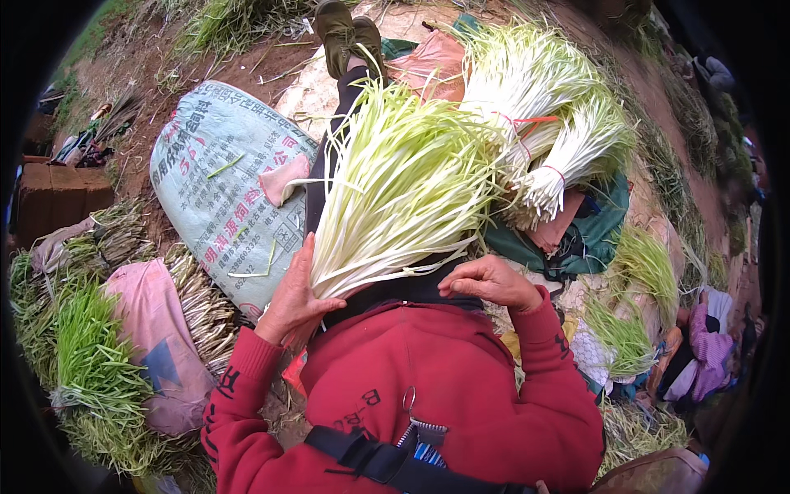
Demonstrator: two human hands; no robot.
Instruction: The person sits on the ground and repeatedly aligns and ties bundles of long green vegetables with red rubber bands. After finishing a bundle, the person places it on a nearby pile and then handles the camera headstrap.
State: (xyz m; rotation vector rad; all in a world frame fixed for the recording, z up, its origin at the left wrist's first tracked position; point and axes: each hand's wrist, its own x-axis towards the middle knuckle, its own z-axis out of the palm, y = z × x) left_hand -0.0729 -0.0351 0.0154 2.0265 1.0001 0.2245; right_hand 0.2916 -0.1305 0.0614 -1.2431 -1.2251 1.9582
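Note:
A large loose bunch of blanched chives [403,181], white at the stems and yellow-green at the tips, lies across my lap with its leaves fanning away from me. My left hand [295,300] is closed around the stem ends at the bunch's near left side. To the right of the stems, my right hand [494,282] hovers over my lap with its fingers curled in; whether anything small is between them is hidden. Tied bundles of the same chives [535,99] are stacked to the right, bound with red ties [535,120].
A pale blue woven sack [222,165] lies to my left with a pink cloth scrap [282,179] on it. Green chives [95,337] and a pink sack [152,305] are at the far left. Dark green sheeting [605,222] lies under the bundles. Loose leaves [617,333] are scattered at right.

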